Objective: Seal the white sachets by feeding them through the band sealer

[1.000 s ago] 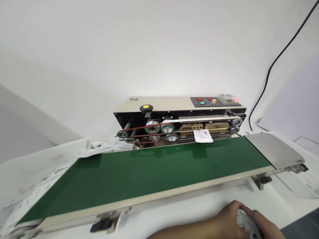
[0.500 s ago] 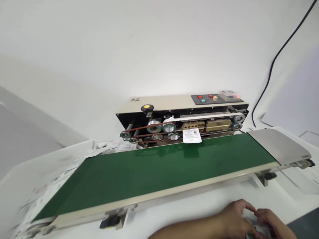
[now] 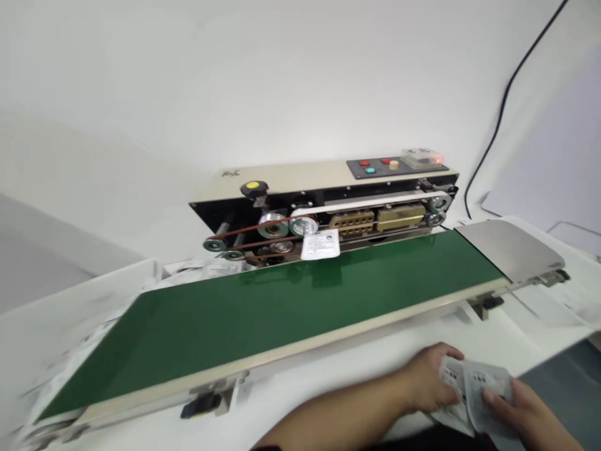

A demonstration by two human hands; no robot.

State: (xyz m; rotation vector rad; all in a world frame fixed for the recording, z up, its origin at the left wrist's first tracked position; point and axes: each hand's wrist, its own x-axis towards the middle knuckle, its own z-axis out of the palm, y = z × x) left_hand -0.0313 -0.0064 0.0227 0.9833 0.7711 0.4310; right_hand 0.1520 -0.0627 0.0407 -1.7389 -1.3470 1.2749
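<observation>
At the lower right, my left hand (image 3: 428,378) grips a small printed packet (image 3: 451,374), thumb in front and fingers round its edge. Beside it my right hand (image 3: 526,407) pinches another whitish packet (image 3: 488,382), with the thumb across its face. The two packets lie side by side and overlap in part; how many sheets are in each hand I cannot tell. Farther off, a white printed packet (image 3: 320,245) hangs from the rollers and belts of a band sealing machine (image 3: 282,188), above its green conveyor belt (image 3: 282,313).
More packets (image 3: 225,268) lie in a white tray (image 3: 131,275) behind the belt's left end. A metal plate (image 3: 509,247) extends the conveyor on the right. Black knobs (image 3: 201,406) jut below the front rail. A black cable (image 3: 504,94) runs down the wall.
The packet in the sealer has moved left along the rollers. My hands have drawn apart slightly, and the packets between them now show more fully. The camera view has shifted.
</observation>
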